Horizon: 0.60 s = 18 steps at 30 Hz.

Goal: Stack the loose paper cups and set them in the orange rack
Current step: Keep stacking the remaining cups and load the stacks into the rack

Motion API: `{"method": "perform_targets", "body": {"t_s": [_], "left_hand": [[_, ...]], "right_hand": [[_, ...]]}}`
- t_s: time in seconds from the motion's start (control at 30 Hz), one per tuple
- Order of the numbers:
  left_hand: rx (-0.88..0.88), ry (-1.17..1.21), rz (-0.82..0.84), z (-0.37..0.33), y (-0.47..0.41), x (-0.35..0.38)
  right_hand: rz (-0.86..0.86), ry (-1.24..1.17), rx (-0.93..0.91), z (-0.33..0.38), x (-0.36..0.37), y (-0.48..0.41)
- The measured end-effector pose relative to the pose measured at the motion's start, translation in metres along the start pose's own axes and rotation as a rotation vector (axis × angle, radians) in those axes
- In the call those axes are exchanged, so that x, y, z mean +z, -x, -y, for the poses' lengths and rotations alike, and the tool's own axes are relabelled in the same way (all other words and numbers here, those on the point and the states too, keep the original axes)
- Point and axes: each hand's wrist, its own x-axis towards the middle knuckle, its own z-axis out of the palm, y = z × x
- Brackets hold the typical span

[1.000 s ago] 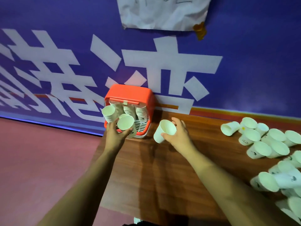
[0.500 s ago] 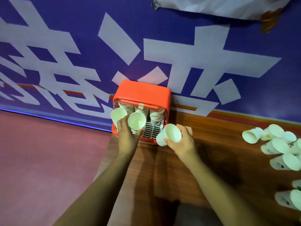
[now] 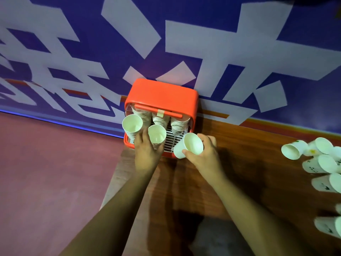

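Observation:
The orange rack (image 3: 162, 94) stands at the table's far left corner against the wall, with three stacks of white paper cups inside. The left stack (image 3: 132, 125) and the middle stack (image 3: 156, 134) stick out of its open front with their mouths toward me. My left hand (image 3: 145, 154) grips the middle stack from below, right at the rack's front. My right hand (image 3: 203, 156) holds a single white paper cup (image 3: 188, 147), tilted, just in front of the rack's right side.
Several loose white cups (image 3: 317, 159) lie on their sides along the right edge of the wooden table (image 3: 249, 163). A blue wall banner with white characters rises directly behind the rack. Red floor lies left of the table.
The view has closed in on the rack. My right hand has carried its cup leftward up to the rack's front. My left hand has kept its hold on the middle stack.

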Motion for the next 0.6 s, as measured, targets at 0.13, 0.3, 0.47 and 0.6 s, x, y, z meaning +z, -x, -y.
{"method": "perform_targets", "body": {"t_s": [0.13,0.3,0.47,0.6], "left_hand": [[0.033,0.080,0.028,0.009,0.006,-0.017],[0.002,0.275,0.012,0.005,-0.001,-0.047],[0.017,0.434,0.179,-0.001,-0.011,-0.064],[0.033,0.384,0.238,0.009,-0.016,-0.054]], "right_hand": [[-0.039,-0.039,-0.097,0.018,0.011,-0.009],[0.016,-0.072,-0.187,0.043,0.034,-0.024],[0.017,-0.018,-0.372,0.048,0.061,-0.034],[0.092,0.005,-0.413,0.045,0.075,-0.040]]}}
